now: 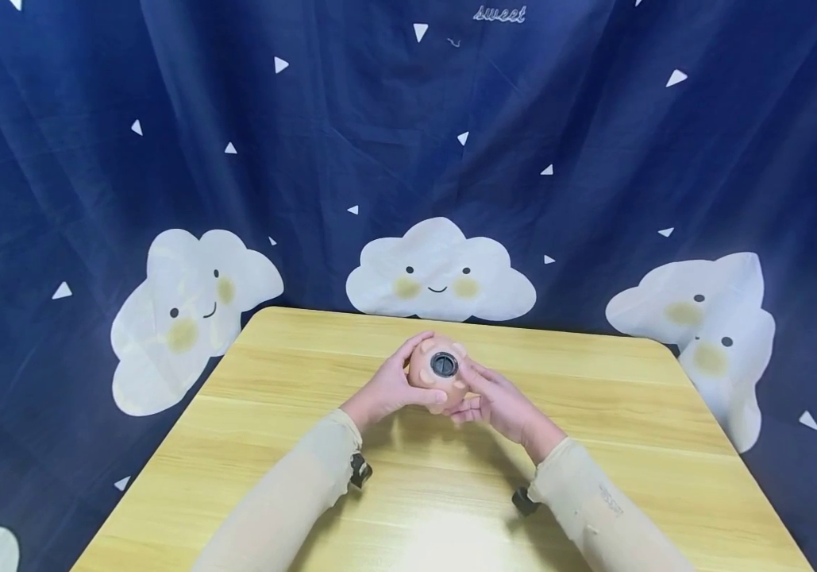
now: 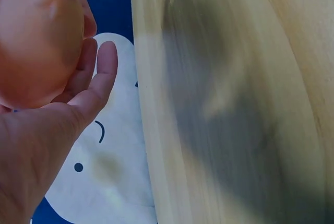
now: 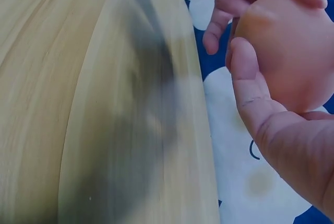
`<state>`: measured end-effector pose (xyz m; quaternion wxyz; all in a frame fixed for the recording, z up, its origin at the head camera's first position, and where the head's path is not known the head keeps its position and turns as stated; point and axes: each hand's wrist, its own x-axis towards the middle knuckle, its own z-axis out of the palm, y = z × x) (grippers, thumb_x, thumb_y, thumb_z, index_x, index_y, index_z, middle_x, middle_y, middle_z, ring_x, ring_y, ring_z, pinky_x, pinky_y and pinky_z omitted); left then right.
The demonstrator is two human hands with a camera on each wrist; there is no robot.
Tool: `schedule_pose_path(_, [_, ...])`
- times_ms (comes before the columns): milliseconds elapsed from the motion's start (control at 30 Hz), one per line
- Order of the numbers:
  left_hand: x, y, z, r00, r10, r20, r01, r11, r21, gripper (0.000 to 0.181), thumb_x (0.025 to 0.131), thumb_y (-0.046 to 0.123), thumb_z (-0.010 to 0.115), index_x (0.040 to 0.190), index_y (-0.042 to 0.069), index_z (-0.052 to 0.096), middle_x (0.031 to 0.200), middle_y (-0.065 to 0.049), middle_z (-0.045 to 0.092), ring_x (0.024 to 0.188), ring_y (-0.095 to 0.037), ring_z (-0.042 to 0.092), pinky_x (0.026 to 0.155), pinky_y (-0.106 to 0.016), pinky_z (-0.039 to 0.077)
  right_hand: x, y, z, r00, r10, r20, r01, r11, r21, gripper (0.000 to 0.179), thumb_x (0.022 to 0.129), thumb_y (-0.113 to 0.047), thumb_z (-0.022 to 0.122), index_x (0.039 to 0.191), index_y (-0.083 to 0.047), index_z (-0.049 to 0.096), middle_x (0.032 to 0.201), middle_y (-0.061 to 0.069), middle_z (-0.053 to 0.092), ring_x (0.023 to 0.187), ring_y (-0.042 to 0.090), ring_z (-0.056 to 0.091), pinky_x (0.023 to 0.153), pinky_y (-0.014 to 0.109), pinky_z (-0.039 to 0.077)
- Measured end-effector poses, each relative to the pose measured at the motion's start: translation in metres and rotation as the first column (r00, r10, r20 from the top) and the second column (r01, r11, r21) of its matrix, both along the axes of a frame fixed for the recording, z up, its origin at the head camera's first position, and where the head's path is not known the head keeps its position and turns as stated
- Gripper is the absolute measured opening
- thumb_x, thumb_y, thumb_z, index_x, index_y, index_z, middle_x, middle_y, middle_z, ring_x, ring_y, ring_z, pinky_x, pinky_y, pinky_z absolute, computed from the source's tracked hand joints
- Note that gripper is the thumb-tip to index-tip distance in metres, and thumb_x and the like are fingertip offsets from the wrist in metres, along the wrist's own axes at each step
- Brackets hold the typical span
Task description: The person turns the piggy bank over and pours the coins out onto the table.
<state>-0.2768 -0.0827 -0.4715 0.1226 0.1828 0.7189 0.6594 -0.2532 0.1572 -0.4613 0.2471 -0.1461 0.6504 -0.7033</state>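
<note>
A round, peach-coloured piggy bank (image 1: 444,387) with small stubby bumps is held over the far middle of the table. Its black round plug (image 1: 444,365) faces up towards the head camera. My left hand (image 1: 395,384) grips the left side, thumb across the near side and fingers around the far side. From the right, my right hand (image 1: 506,403) holds it too, the thumb beside the plug and other fingers lower down. Both wrist views show the smooth body of the piggy bank (image 2: 39,51) between the hands; the plug is hidden there.
The light wooden table (image 1: 294,373) has rounded far corners. A dark blue curtain (image 1: 351,135) with white smiling clouds hangs just behind its far edge. Black straps or mounts (image 1: 360,470) sit under both beige sleeves.
</note>
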Motion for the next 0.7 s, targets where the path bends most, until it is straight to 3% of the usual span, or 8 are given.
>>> schedule_pose_path(100, [0.0, 0.0, 0.0, 1.0, 0.007, 0.008, -0.007, 1.0, -0.001, 0.11, 0.078, 0.006, 0.094, 0.167, 0.033, 0.034, 0.166, -0.008, 0.042, 0.135, -0.03, 0.06, 0.111, -0.04, 0.057, 0.0, 0.002, 0.0, 0.999, -0.021, -0.037, 0.023, 0.998, 0.052, 0.074, 0.114, -0.048, 0.045, 0.172, -0.011, 0.018, 0.14, 0.018, 0.065, 0.101, 0.03, 0.079, 0.095, 0.048, 0.065])
schedule_pose_path(233, [0.002, 0.001, 0.001, 0.999, 0.03, 0.016, -0.03, 0.999, 0.013, 0.108, 0.078, 0.005, 0.093, 0.166, 0.033, 0.036, 0.164, -0.01, 0.043, 0.134, -0.029, 0.06, 0.11, -0.039, 0.058, 0.0, 0.005, 0.0, 0.982, -0.087, -0.168, 0.118, 0.976, 0.183, 0.075, 0.112, -0.043, 0.054, 0.172, -0.014, 0.02, 0.145, 0.029, 0.062, 0.109, 0.034, 0.076, 0.1, 0.05, 0.063])
schedule_pose_path(433, [0.001, 0.0, -0.002, 0.999, 0.046, 0.011, -0.046, 0.999, 0.007, 0.107, 0.078, 0.007, 0.094, 0.166, 0.031, 0.037, 0.163, -0.009, 0.044, 0.134, -0.029, 0.059, 0.11, -0.037, 0.057, 0.0, 0.006, 0.005, 0.896, -0.123, -0.428, 0.252, 0.932, 0.261, 0.068, 0.106, -0.028, 0.069, 0.164, -0.006, 0.041, 0.154, 0.028, 0.058, 0.12, 0.033, 0.073, 0.098, 0.035, 0.062])
schedule_pose_path(533, [0.002, 0.0, -0.003, 0.999, 0.046, 0.012, -0.046, 0.999, 0.0, 0.107, 0.079, 0.008, 0.094, 0.166, 0.031, 0.036, 0.163, -0.009, 0.044, 0.134, -0.028, 0.059, 0.11, -0.037, 0.057, 0.002, 0.005, 0.007, 0.856, -0.139, -0.497, 0.293, 0.924, 0.246, 0.065, 0.103, -0.021, 0.074, 0.16, -0.004, 0.047, 0.153, 0.027, 0.059, 0.117, 0.037, 0.074, 0.095, 0.028, 0.062])
schedule_pose_path(700, [0.001, 0.002, -0.005, 0.998, 0.063, 0.016, -0.063, 0.998, 0.004, 0.107, 0.078, 0.008, 0.094, 0.166, 0.029, 0.037, 0.163, -0.01, 0.044, 0.132, -0.029, 0.06, 0.108, -0.037, 0.058, 0.006, -0.001, 0.012, 0.806, -0.224, -0.547, 0.377, 0.908, 0.183, 0.06, 0.099, -0.015, 0.078, 0.154, -0.006, 0.056, 0.154, 0.025, 0.058, 0.123, 0.042, 0.072, 0.095, 0.03, 0.064])
